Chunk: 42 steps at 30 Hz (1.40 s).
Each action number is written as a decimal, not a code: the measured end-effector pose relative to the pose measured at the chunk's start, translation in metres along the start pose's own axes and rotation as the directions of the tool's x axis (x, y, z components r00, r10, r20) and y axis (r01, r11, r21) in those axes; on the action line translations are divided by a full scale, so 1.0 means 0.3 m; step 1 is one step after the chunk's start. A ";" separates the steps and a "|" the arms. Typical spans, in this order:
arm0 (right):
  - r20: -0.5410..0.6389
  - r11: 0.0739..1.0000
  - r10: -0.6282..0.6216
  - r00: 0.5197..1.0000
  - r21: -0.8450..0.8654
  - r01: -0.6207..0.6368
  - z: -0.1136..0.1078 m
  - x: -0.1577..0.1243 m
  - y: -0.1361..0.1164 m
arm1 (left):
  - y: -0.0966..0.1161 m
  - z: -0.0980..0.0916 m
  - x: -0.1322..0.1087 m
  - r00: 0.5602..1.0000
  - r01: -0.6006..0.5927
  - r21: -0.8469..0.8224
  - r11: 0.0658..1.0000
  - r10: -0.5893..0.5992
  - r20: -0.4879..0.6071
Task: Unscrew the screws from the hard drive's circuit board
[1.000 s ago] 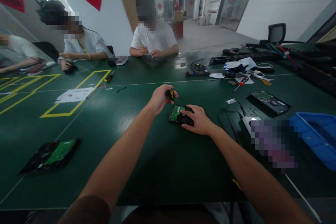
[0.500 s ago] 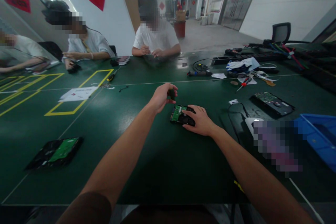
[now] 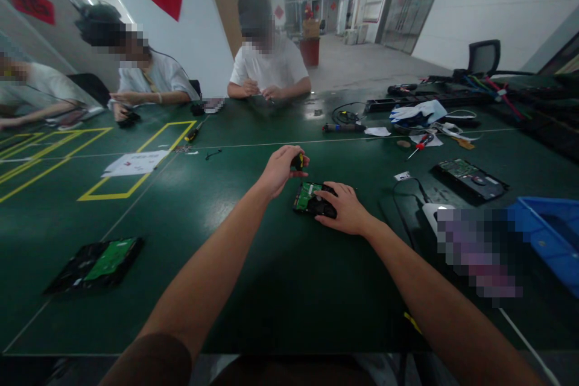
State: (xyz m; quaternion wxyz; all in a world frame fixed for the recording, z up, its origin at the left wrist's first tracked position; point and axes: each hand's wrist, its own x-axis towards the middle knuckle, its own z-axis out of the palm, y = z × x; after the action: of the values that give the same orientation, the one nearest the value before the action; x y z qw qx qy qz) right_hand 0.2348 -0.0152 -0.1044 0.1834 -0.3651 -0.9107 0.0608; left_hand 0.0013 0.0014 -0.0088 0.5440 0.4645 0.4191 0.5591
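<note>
My left hand (image 3: 281, 170) is closed around the black and yellow handle of a screwdriver (image 3: 297, 161), just above the upper left edge of a hard drive (image 3: 306, 194). The fingers hide most of the tool, and I cannot make out its tip. The drive lies flat on the green table with its green circuit board facing up. Across its right half spreads my right hand (image 3: 342, 208), thumb and fingers gripping it and covering part of the black casing.
Other hard drives lie at the left (image 3: 108, 259) and right (image 3: 470, 180). A blue bin (image 3: 549, 241) stands at the right edge, near a cable (image 3: 409, 223). Farther back are a red screwdriver (image 3: 423, 143), a glove (image 3: 418, 113) and an electric screwdriver (image 3: 344, 128). Several people sit opposite.
The screwdriver handle has turned slightly in my left hand, and its yellow part now shows. My right hand and the hard drive have stayed in place.
</note>
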 end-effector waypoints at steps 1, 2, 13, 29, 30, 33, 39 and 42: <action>0.000 1.000 0.002 1.000 0.001 -0.002 0.001 0.000 0.000 | -0.002 0.000 -0.002 1.000 -0.011 0.005 1.000 0.011 -0.001; 0.001 1.000 0.003 1.000 0.002 -0.003 0.001 0.000 -0.001 | -0.004 -0.001 -0.003 1.000 -0.021 0.010 1.000 0.021 0.002; 0.000 1.000 0.010 1.000 -0.003 -0.010 -0.002 -0.001 -0.002 | -0.007 -0.005 -0.013 0.999 -0.053 0.022 0.998 0.052 0.003; -0.001 1.000 0.004 1.000 0.009 -0.004 -0.004 0.001 -0.005 | -0.005 -0.004 -0.015 0.999 -0.049 0.023 0.999 0.049 0.004; 0.000 1.000 0.005 1.000 0.008 -0.005 -0.004 0.001 -0.005 | -0.003 -0.003 -0.015 0.999 -0.050 0.024 0.998 0.050 0.004; -0.001 1.000 0.014 1.000 0.010 -0.014 -0.004 -0.001 -0.004 | 0.005 -0.001 -0.019 0.999 -0.048 0.038 0.998 0.048 -0.006; 0.011 0.999 0.013 1.000 0.042 -0.014 -0.011 -0.008 -0.007 | 0.022 -0.006 -0.039 0.997 -0.075 0.043 0.996 0.075 -0.016; -0.027 0.995 0.046 0.999 0.092 -0.044 -0.028 -0.006 -0.011 | 0.036 -0.002 -0.056 0.995 -0.095 0.047 0.994 0.097 -0.037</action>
State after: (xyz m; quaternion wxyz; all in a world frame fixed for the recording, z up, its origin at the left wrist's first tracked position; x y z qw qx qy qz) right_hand 0.2370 -0.0190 -0.0964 0.2119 -0.3777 -0.8957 0.1011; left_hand -0.0019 -0.0160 0.0004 0.4975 0.4851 0.4197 0.5840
